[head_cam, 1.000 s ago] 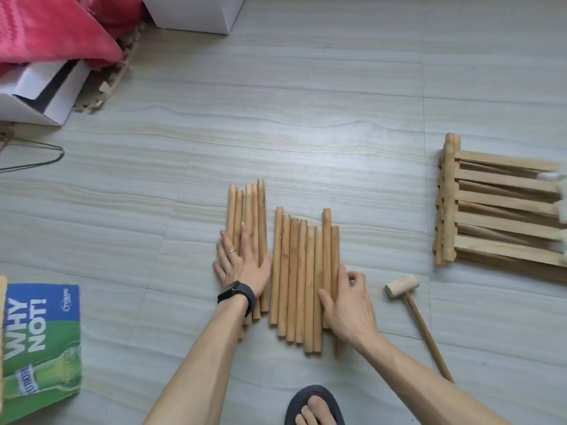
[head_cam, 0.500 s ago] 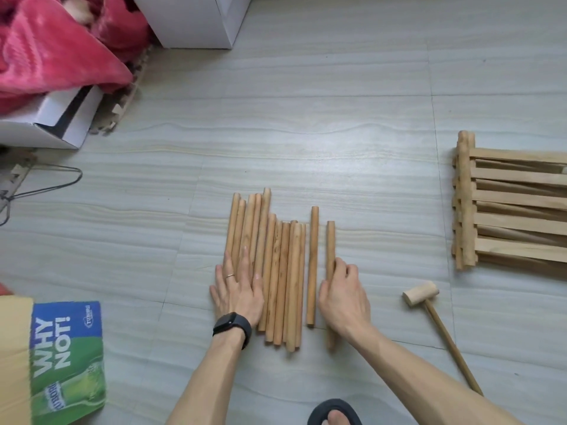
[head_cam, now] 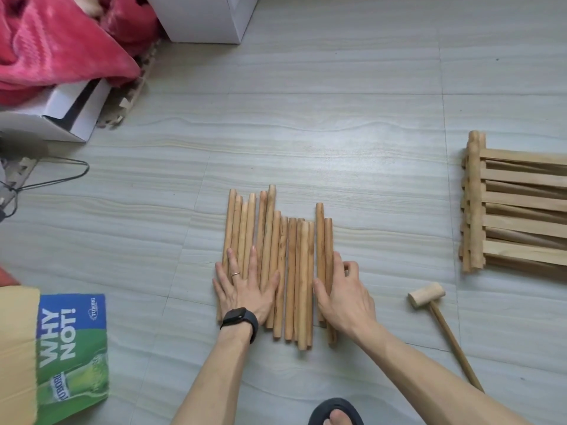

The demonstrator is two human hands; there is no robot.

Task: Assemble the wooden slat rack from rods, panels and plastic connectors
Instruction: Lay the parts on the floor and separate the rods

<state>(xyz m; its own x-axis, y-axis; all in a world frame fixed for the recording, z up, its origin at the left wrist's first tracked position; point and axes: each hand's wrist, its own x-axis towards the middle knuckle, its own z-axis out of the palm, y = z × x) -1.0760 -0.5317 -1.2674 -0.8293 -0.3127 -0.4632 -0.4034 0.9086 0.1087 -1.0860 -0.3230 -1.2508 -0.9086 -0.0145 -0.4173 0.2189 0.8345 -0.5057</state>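
Floor (head_cam: 306, 124), rods (head_cam: 291, 240) beneath both hands (head_cam: 245, 291) (head_cam: 345, 297)

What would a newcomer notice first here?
A row of round light-wood rods lies side by side on the grey floor at centre, the left hand flat on its left part, the right hand resting on its rightmost rods. Stacked wooden slat panels sit at the right edge, a red blanket top left.

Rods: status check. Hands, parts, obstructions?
Left hand flat on rods, right hand pressing their right edge, both open. Rods side by side on floor, unjoined. Mallet and slat panels lie clear to the right.
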